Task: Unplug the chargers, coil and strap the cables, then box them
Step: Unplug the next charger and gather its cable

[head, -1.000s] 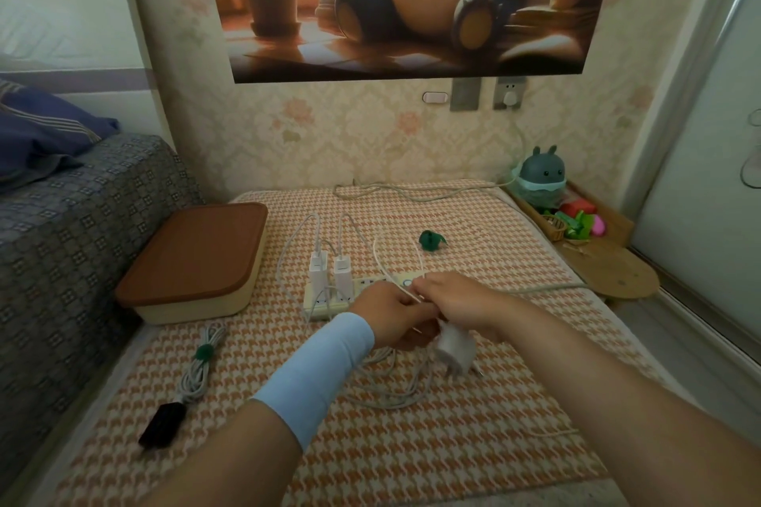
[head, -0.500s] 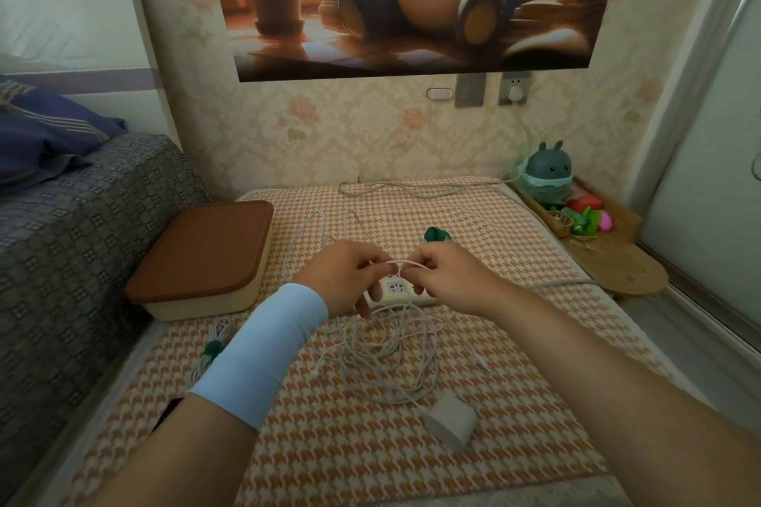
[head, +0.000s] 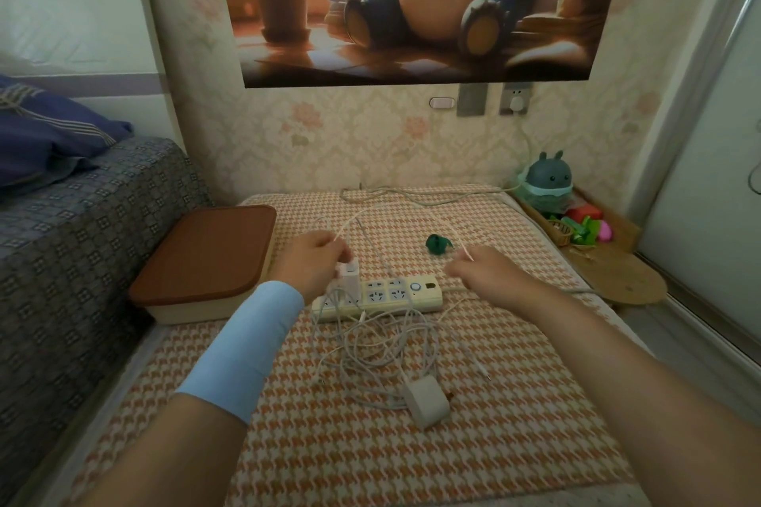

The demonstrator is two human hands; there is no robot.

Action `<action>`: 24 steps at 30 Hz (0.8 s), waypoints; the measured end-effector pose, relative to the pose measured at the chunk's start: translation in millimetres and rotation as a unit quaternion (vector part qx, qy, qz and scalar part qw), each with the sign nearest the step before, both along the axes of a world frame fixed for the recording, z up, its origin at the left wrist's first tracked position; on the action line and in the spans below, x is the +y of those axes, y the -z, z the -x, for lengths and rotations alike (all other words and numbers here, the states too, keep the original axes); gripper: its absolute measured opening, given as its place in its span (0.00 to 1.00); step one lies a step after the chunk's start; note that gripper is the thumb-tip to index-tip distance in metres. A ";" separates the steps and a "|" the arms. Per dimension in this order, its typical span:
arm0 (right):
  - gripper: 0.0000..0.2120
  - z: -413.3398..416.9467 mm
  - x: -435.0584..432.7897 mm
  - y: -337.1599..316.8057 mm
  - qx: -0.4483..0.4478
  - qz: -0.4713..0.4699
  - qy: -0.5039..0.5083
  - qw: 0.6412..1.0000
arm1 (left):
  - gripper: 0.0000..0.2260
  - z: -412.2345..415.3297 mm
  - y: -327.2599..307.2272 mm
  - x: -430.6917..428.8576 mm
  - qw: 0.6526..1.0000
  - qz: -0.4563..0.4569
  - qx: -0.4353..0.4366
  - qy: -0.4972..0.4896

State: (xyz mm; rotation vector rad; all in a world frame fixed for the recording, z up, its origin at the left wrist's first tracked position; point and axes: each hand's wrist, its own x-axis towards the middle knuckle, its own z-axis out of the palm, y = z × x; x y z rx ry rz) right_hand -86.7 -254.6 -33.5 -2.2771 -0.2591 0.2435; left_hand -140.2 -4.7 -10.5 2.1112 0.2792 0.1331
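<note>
A bed [head: 82, 243] with a grey checked cover runs along the left, with a blue pillow [head: 49, 144] at its head. Just beside it, on the orange-patterned mat [head: 370, 465], sits the box [head: 206, 259], its brown lid on.

The left hand [head: 317, 263], with a pale blue sleeve on its wrist, hovers at the left end of the strip [head: 383, 296]. Its fingers are curled round a white cable [head: 341, 234] that rises out of the fist. Right below the fist a white charger [head: 350, 272] stands plugged into the strip; whether the hand touches it I cannot tell.

In front of the strip a tangle [head: 379, 346] of white cable lies loose on the mat. At its near edge is a loose charger [head: 426, 401], unplugged and on its side, prongs pointing right.

Beyond the strip a green strap [head: 436, 245] lies on the mat, apart from both hands.

The right hand [head: 482, 276] is held above the right end of the strip, thumb and forefinger pinching a cable end [head: 464, 250] that sticks up from the fingertips; the other fingers are curled. Whether this is the same cable that the left hand holds I cannot tell.

Far right, a dark round toy [head: 545, 181] sits by the wall, with a wooden stool [head: 617, 280] nearer.
</note>
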 end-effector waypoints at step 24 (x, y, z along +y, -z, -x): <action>0.24 0.0 -11.4 -8.6 -0.168 -0.054 0.168 0.970 | 0.17 0.3 1.3 20.3 0.953 -0.058 -0.214 -0.204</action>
